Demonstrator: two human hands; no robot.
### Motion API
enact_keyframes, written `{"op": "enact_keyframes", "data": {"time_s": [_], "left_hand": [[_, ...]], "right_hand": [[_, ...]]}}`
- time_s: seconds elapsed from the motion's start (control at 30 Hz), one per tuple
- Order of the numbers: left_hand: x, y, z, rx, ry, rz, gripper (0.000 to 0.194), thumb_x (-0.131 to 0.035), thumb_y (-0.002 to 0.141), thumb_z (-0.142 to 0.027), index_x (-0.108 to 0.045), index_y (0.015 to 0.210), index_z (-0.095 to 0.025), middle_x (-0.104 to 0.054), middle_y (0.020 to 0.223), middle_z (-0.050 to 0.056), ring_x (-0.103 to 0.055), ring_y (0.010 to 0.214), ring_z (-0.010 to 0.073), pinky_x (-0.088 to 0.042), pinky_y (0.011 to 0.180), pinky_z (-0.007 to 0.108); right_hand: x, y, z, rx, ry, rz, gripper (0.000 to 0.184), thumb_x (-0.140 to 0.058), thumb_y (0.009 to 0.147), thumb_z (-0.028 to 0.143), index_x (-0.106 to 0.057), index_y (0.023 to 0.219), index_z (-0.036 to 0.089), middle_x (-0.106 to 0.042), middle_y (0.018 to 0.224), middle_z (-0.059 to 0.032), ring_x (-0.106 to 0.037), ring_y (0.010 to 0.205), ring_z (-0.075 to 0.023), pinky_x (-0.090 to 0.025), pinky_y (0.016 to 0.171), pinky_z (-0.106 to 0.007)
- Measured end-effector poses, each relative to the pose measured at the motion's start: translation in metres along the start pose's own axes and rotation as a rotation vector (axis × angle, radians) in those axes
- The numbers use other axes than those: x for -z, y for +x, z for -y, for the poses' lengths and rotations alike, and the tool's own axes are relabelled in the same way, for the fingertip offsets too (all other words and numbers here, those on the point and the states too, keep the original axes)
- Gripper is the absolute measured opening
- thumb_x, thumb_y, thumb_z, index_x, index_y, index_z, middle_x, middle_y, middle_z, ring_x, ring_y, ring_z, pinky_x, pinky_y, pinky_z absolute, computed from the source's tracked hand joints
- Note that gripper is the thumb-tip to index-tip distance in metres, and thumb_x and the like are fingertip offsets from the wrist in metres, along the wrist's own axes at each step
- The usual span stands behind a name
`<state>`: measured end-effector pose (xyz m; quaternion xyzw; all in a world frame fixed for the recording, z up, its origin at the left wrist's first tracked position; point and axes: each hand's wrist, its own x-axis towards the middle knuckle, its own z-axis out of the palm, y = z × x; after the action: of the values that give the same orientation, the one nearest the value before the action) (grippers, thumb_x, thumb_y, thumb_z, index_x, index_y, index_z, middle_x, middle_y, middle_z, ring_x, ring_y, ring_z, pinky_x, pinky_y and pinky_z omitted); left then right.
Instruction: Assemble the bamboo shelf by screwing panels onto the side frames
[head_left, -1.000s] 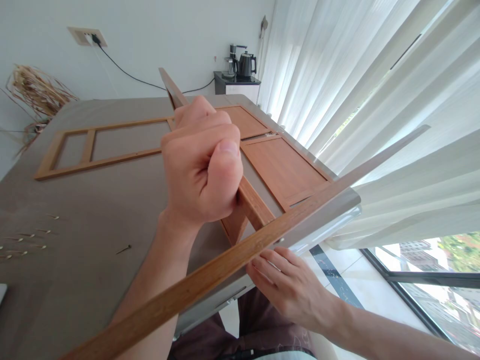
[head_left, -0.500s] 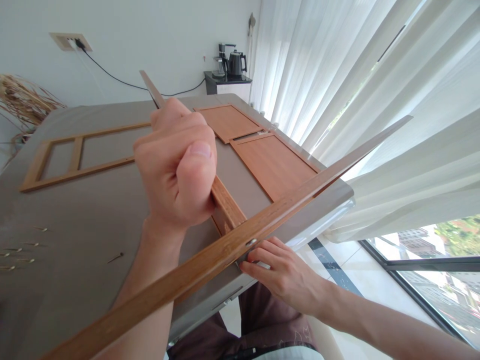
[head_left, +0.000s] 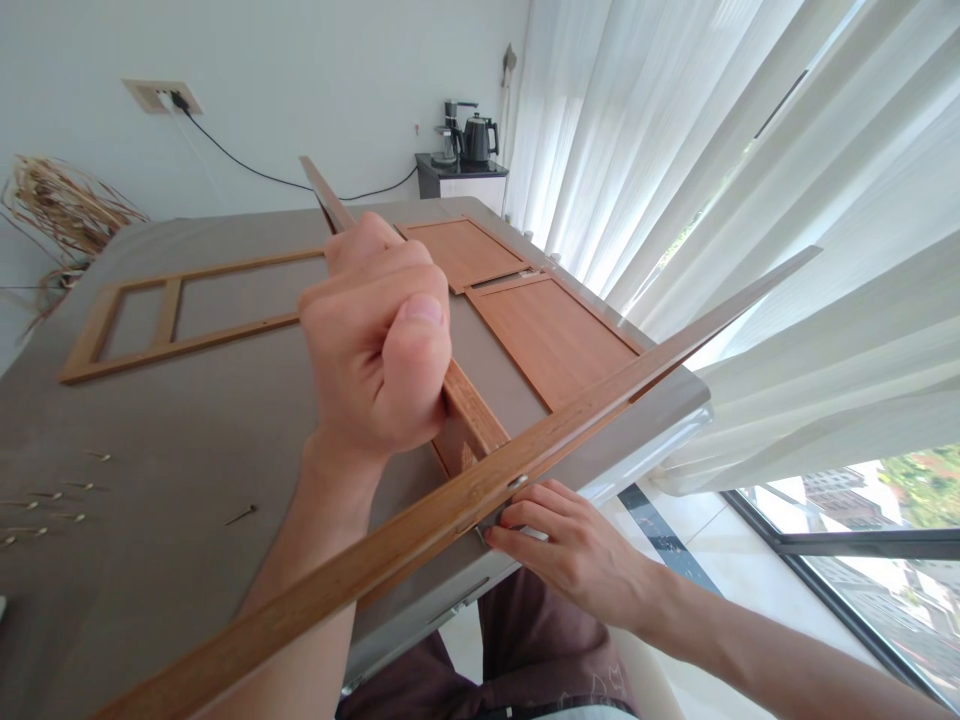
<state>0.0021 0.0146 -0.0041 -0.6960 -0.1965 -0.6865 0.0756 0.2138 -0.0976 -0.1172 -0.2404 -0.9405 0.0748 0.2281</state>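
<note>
My left hand is closed in a fist around the wooden crossbar of a frame held up over the table. The crossbar meets a long wooden rail that slants across the view from lower left to upper right. A shiny metal fitting sits in a hole in the rail near this joint. My right hand is at the rail's near side, just below the joint, with thumb and fingers pinched on a small metal piece. The fingers hide most of that piece, so its kind is unclear.
Another wooden frame lies on the cloth-covered table at left. Two brown panels lie at the far right. Several long screws are at the left, with a darker screw apart. Curtains hang on the right.
The view has shifted slightly, so the table and left hand appear a little further right and lower. Both hands keep their places on the frame.
</note>
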Motion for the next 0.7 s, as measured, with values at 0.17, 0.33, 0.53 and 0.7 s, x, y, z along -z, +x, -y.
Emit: {"op": "enact_keyframes", "data": {"time_s": [0.17,0.33,0.53,0.7], "left_hand": [[0.001,-0.002,-0.007,0.035,0.018,0.012,0.044,-0.046,0.092,-0.033,-0.026,0.055,-0.02,-0.027,0.051,-0.002,-0.032,0.05,0.0165,-0.03,0.067,0.043],[0.002,-0.001,-0.01,0.04,0.039,0.023,0.043,-0.044,0.093,-0.03,-0.025,0.056,-0.02,-0.028,0.05,-0.002,-0.032,0.052,0.0161,-0.029,0.066,0.043],[0.001,0.0,-0.006,0.027,0.047,0.019,0.043,-0.046,0.092,-0.03,-0.026,0.056,-0.02,-0.029,0.05,-0.002,-0.032,0.052,0.0156,-0.029,0.065,0.04],[0.003,0.001,-0.014,0.081,0.059,0.044,0.038,-0.045,0.089,-0.025,-0.026,0.056,-0.02,-0.032,0.049,-0.001,-0.033,0.055,0.0175,-0.032,0.067,0.043]], "right_hand": [[0.004,0.002,0.002,0.047,-0.052,0.017,0.026,-0.041,0.108,0.015,-0.066,0.111,0.013,-0.068,0.094,-0.0067,-0.06,0.086,-0.0168,-0.048,0.075,-0.031],[0.007,0.003,0.007,0.085,-0.142,0.019,0.027,-0.04,0.107,0.012,-0.068,0.11,0.012,-0.067,0.089,-0.0063,-0.057,0.08,-0.0168,-0.047,0.073,-0.031],[0.003,0.002,0.012,0.088,-0.276,0.002,0.017,-0.052,0.103,0.009,-0.068,0.108,0.014,-0.069,0.092,-0.0066,-0.061,0.092,-0.0187,-0.05,0.087,-0.036],[0.01,0.0,0.011,0.059,-0.105,0.019,0.028,-0.039,0.108,0.012,-0.065,0.119,0.009,-0.072,0.097,-0.0107,-0.064,0.099,-0.0202,-0.056,0.083,-0.034]]}}
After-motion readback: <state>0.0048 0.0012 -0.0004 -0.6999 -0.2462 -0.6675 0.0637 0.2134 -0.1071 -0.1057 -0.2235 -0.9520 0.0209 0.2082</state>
